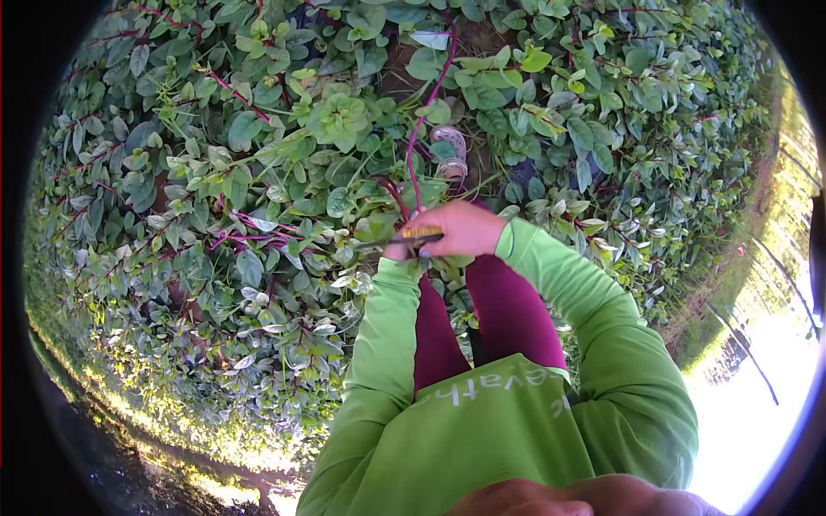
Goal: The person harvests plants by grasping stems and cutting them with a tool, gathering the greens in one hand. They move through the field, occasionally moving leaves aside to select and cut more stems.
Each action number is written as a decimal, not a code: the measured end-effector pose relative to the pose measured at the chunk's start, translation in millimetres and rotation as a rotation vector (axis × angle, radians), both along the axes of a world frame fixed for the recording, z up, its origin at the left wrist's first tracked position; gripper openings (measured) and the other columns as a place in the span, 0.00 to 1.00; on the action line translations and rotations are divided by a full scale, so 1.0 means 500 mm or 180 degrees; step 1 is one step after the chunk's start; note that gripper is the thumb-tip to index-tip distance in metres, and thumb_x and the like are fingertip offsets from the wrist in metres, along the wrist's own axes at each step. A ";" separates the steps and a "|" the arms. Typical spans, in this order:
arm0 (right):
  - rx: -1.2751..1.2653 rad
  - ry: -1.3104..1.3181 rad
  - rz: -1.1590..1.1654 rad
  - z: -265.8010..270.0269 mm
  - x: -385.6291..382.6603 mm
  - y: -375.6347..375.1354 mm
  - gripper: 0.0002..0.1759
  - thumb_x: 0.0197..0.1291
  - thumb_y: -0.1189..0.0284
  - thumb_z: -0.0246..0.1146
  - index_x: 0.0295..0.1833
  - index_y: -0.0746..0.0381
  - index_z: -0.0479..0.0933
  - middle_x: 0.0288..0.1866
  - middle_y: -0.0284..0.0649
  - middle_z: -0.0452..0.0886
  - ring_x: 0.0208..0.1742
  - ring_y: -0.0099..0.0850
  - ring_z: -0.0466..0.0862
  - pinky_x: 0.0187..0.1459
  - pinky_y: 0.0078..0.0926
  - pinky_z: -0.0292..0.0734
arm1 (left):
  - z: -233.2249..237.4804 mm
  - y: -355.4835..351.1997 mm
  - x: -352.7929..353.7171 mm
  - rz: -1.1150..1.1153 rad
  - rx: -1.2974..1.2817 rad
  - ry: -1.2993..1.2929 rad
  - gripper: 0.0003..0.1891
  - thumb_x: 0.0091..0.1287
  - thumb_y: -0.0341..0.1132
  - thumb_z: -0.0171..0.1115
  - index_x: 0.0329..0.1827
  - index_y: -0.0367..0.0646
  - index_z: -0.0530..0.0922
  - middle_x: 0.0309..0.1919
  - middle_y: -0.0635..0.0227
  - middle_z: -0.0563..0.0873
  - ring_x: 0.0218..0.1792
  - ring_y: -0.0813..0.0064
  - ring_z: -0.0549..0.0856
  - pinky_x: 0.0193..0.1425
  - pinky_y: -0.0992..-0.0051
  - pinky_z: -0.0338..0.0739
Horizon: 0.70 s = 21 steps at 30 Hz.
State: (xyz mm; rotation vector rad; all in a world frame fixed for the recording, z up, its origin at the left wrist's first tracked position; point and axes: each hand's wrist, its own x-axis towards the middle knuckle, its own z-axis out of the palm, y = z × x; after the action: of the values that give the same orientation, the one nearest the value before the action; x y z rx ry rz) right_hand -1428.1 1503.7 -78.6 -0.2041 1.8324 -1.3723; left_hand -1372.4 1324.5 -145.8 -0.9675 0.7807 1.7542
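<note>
My right hand point(465, 230) is closed around a yellow-and-black knife point(423, 233), its thin dark blade pointing left across my left wrist. Behind it, my left hand point(397, 248) is mostly covered by the right hand and the knife. Thick red stems point(396, 196) rise from between the hands, and the left fingers appear wrapped around them. One long purple vine stem point(428, 107) runs from the hands up toward the top of the view. Green leaves point(379, 225) crowd close around both hands.
Dense leafy vines with purple stems point(258, 232) spread all around. A shoe with holes point(450, 148) stands among the leaves just beyond my hands. Thin poles point(747, 357) lie at the right edge, beside bright ground. My legs in maroon leggings point(516, 310) are below the hands.
</note>
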 end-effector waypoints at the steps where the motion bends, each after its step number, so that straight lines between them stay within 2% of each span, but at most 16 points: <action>1: -0.0084 -0.0368 -0.0034 -0.010 -0.049 0.036 0.22 0.52 0.68 0.70 0.54 0.56 0.79 0.35 0.40 0.83 0.41 0.35 0.85 0.50 0.28 0.77 | 0.004 0.001 -0.002 0.0036 -0.0027 -0.0002 0.20 0.73 0.51 0.53 0.44 0.41 0.79 0.39 0.62 0.85 0.47 0.65 0.84 0.56 0.68 0.78; 2: 0.0461 0.0169 -0.0528 -0.041 -0.084 0.063 0.21 0.51 0.66 0.71 0.51 0.58 0.80 0.36 0.41 0.83 0.42 0.36 0.84 0.50 0.29 0.77 | 0.007 -0.003 -0.002 0.0369 0.0548 -0.0276 0.18 0.73 0.50 0.53 0.39 0.42 0.77 0.35 0.64 0.83 0.46 0.65 0.83 0.56 0.67 0.77; 3: 0.1123 0.0074 -0.0998 -0.062 -0.138 0.092 0.23 0.50 0.57 0.70 0.47 0.58 0.77 0.40 0.45 0.83 0.46 0.46 0.83 0.48 0.40 0.76 | 0.013 -0.005 0.002 0.0699 0.1119 -0.0561 0.17 0.73 0.48 0.54 0.34 0.43 0.75 0.31 0.66 0.81 0.44 0.64 0.83 0.56 0.66 0.76; 4: 0.1928 0.0143 -0.1329 -0.082 -0.197 0.117 0.25 0.51 0.54 0.70 0.49 0.58 0.75 0.41 0.47 0.82 0.47 0.46 0.83 0.49 0.40 0.76 | 0.034 0.002 -0.010 0.0471 0.0808 -0.0617 0.15 0.74 0.46 0.52 0.31 0.47 0.70 0.26 0.71 0.72 0.42 0.66 0.82 0.51 0.65 0.78; 5: 0.2300 0.0690 -0.1926 -0.144 -0.230 0.143 0.24 0.57 0.53 0.65 0.52 0.57 0.74 0.42 0.50 0.82 0.49 0.47 0.83 0.50 0.42 0.76 | 0.041 0.002 -0.010 0.0497 0.0779 -0.0626 0.15 0.74 0.46 0.52 0.31 0.47 0.70 0.26 0.71 0.72 0.42 0.66 0.82 0.51 0.65 0.78; 7: 0.2944 0.0271 -0.1831 -0.277 -0.296 0.202 0.21 0.63 0.54 0.60 0.54 0.56 0.74 0.49 0.49 0.82 0.51 0.47 0.82 0.53 0.44 0.75 | 0.053 -0.007 -0.009 0.0723 0.0878 -0.0746 0.17 0.74 0.47 0.52 0.30 0.46 0.71 0.25 0.70 0.75 0.41 0.67 0.80 0.51 0.67 0.75; 8: 0.2909 0.0264 -0.1792 -0.316 -0.310 0.221 0.21 0.63 0.54 0.60 0.54 0.56 0.74 0.49 0.49 0.82 0.51 0.47 0.82 0.53 0.44 0.75 | 0.070 -0.008 -0.023 0.0682 0.0840 -0.0690 0.18 0.74 0.47 0.52 0.29 0.46 0.70 0.24 0.71 0.73 0.41 0.68 0.79 0.51 0.68 0.74; 10: 0.2904 -0.0083 0.0007 -0.372 -0.315 0.244 0.21 0.66 0.56 0.56 0.59 0.53 0.74 0.58 0.44 0.79 0.54 0.46 0.81 0.55 0.45 0.75 | 0.072 -0.019 -0.022 0.0866 0.0943 -0.0626 0.18 0.74 0.47 0.52 0.28 0.46 0.69 0.24 0.72 0.72 0.40 0.68 0.78 0.51 0.69 0.74; 11: 0.2875 -0.0094 0.0042 -0.393 -0.292 0.257 0.21 0.66 0.56 0.56 0.59 0.53 0.74 0.58 0.44 0.79 0.54 0.46 0.81 0.55 0.45 0.75 | 0.072 -0.023 -0.021 0.1004 0.1102 -0.0557 0.17 0.75 0.46 0.51 0.28 0.46 0.69 0.24 0.72 0.71 0.40 0.68 0.78 0.51 0.69 0.74; 12: 0.2781 0.0039 0.0229 -0.404 -0.268 0.277 0.21 0.65 0.56 0.56 0.61 0.51 0.74 0.59 0.41 0.79 0.55 0.45 0.80 0.56 0.44 0.75 | 0.091 -0.027 -0.032 0.0991 0.0815 -0.0618 0.17 0.75 0.44 0.51 0.28 0.46 0.68 0.25 0.72 0.71 0.38 0.69 0.77 0.49 0.69 0.73; 13: 0.2701 0.0164 0.0409 -0.411 -0.245 0.304 0.22 0.65 0.57 0.57 0.63 0.49 0.73 0.61 0.39 0.78 0.57 0.44 0.80 0.56 0.44 0.74 | 0.089 -0.035 -0.027 0.1145 0.0725 -0.0615 0.16 0.74 0.42 0.52 0.28 0.45 0.69 0.24 0.71 0.70 0.34 0.71 0.76 0.48 0.69 0.73; 14: 0.2788 0.0122 0.0369 -0.369 -0.236 0.327 0.23 0.64 0.58 0.57 0.65 0.44 0.73 0.59 0.41 0.79 0.57 0.44 0.79 0.55 0.43 0.75 | 0.088 -0.042 -0.024 0.0989 0.0588 -0.0489 0.15 0.74 0.42 0.53 0.29 0.44 0.70 0.23 0.71 0.70 0.31 0.72 0.74 0.47 0.70 0.73; 15: 0.2796 0.0112 0.0385 -0.363 -0.221 0.358 0.23 0.64 0.58 0.57 0.65 0.44 0.73 0.59 0.41 0.79 0.57 0.44 0.79 0.55 0.43 0.75 | 0.089 -0.047 -0.025 0.0831 0.0449 -0.0356 0.15 0.73 0.41 0.54 0.30 0.43 0.70 0.22 0.70 0.71 0.29 0.73 0.73 0.45 0.70 0.72; 17: 0.3335 0.0167 0.0156 -0.347 -0.202 0.422 0.21 0.64 0.59 0.57 0.64 0.40 0.73 0.56 0.43 0.80 0.55 0.44 0.80 0.54 0.42 0.76 | 0.098 -0.057 -0.031 0.0540 0.0355 -0.0268 0.14 0.72 0.41 0.55 0.30 0.43 0.71 0.22 0.70 0.71 0.28 0.73 0.73 0.44 0.71 0.72; 18: 0.3341 0.0162 0.0153 -0.332 -0.201 0.450 0.21 0.64 0.59 0.57 0.64 0.40 0.73 0.56 0.43 0.80 0.55 0.44 0.80 0.54 0.42 0.76 | 0.103 -0.057 -0.039 0.0231 0.0258 -0.0166 0.14 0.72 0.40 0.56 0.30 0.42 0.72 0.22 0.70 0.72 0.28 0.74 0.73 0.43 0.71 0.72; 21: 0.3385 0.0256 0.0324 -0.306 -0.213 0.497 0.20 0.65 0.60 0.56 0.63 0.38 0.73 0.55 0.43 0.79 0.54 0.43 0.81 0.54 0.42 0.77 | 0.109 -0.041 -0.057 0.0190 0.0069 -0.0428 0.14 0.70 0.39 0.57 0.28 0.42 0.73 0.22 0.70 0.74 0.29 0.72 0.75 0.42 0.72 0.71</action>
State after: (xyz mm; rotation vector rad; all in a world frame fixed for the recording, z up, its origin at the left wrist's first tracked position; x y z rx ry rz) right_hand -1534.4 1752.3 -231.5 0.2069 2.3198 -0.1954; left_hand -1400.6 1303.8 -91.2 -1.0917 0.6516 1.7254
